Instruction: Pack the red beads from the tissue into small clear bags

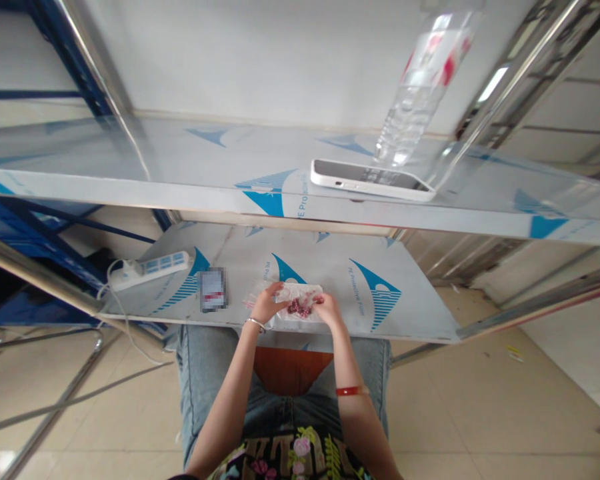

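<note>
On the lower shelf, a small heap of dark red, bead-like pieces [299, 307] lies on a white tray or wrapper [300, 323], with crinkled clear plastic around it. My left hand [269, 305] is at the left side of the heap, its thumb and fingers apart and the thumb reaching toward the red pieces. From the right, my right hand [328, 309] bends in with its fingertips close together at the heap's edge. What those fingertips pinch is too small to make out. Pinkish clear plastic [253, 300] shows beside my left hand.
A blurred-out phone-sized object [213, 290] lies left of my hands. Farther left is a white power strip [150, 269] with a cable hanging down. Above, the upper shelf [190, 183] holds a white-edged phone [373, 180] and a clear bottle [423, 93]. Metal posts flank the shelves.
</note>
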The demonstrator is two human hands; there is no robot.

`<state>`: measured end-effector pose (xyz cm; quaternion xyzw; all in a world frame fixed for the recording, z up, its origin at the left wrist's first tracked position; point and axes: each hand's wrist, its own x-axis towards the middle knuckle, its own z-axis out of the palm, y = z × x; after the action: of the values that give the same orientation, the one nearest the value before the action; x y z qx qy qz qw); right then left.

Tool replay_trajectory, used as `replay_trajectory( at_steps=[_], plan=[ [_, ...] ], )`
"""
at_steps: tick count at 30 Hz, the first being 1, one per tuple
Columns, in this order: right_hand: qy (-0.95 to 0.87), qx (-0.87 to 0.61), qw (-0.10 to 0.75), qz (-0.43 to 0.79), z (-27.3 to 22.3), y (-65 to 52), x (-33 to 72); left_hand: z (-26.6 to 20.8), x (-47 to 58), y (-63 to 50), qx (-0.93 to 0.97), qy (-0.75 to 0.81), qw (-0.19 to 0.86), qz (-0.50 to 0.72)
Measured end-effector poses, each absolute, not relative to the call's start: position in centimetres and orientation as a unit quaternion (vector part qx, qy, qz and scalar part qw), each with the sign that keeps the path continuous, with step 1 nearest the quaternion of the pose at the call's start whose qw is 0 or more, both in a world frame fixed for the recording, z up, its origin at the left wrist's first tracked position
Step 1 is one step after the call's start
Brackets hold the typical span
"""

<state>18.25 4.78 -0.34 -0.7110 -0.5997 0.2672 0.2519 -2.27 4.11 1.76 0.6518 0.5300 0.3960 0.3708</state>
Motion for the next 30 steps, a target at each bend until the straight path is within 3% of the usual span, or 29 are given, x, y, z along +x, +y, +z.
replay_trajectory(
  at_steps=[5, 8, 17, 25, 30],
  plan=[
    [-0.590, -0.616, 0.429, 0.296, 1.7, 5.2, 15.5, 1.0, -2.0, 4.3, 0.670, 0.517, 0.364, 0.390],
    [-0.595, -0.591, 0.458, 0.295, 2.3, 4.9, 13.6, 1.0, -1.8, 4.3, 0.676, 0.511, 0.365, 0.384],
    [-0.624, -0.547, 0.482, 0.280, 2.1, 4.3, 11.2, 1.6, -2.5, 4.2, 0.674, 0.543, 0.334, 0.374],
    [-0.651, -0.541, 0.384, 0.370, 0.2, 4.2, 11.3, 2.3, -3.0, 4.2, 0.649, 0.592, 0.276, 0.391],
    [-0.661, -0.526, 0.391, 0.365, 0.0, 4.0, 10.6, 3.1, -2.2, 3.8, 0.667, 0.580, 0.256, 0.392]
  ],
)
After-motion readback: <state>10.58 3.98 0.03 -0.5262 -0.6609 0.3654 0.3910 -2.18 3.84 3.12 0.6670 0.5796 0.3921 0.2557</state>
